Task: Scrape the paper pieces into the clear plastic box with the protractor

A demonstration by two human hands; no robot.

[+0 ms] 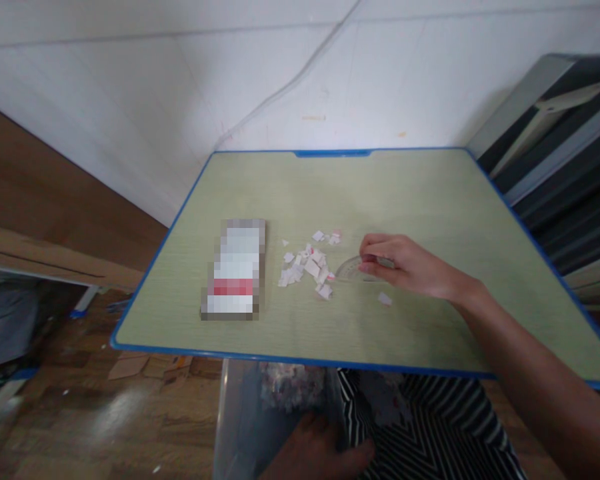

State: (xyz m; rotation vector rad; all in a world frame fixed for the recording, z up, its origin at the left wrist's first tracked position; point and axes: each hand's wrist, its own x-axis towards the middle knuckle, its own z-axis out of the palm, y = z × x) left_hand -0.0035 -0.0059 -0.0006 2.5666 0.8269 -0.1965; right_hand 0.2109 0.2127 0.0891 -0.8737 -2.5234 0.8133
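My right hand (400,263) pinches a clear plastic protractor (349,268) between thumb and fingers. The protractor's curved edge touches or nearly touches the right side of a loose heap of small torn paper scraps (313,265) on the table. One separate scrap (385,299) lies just below my right hand. Low in the view, below the table's front edge, my left hand (313,453) hangs over a translucent plastic bin (227,420). Its thumb is stretched out to the right, apart from the fingers, and nothing shows in it; the fingertips are partly hidden. Many paper scraps (293,387) lie inside the bin.
A blurred-out white rectangular object with a red band (235,267) lies left of the heap. The pale green table (380,187) has a blue rim and meets a white wall. Striped cloth (430,427) covers my lap. Cardboard pieces (130,365) lie on the wooden floor.
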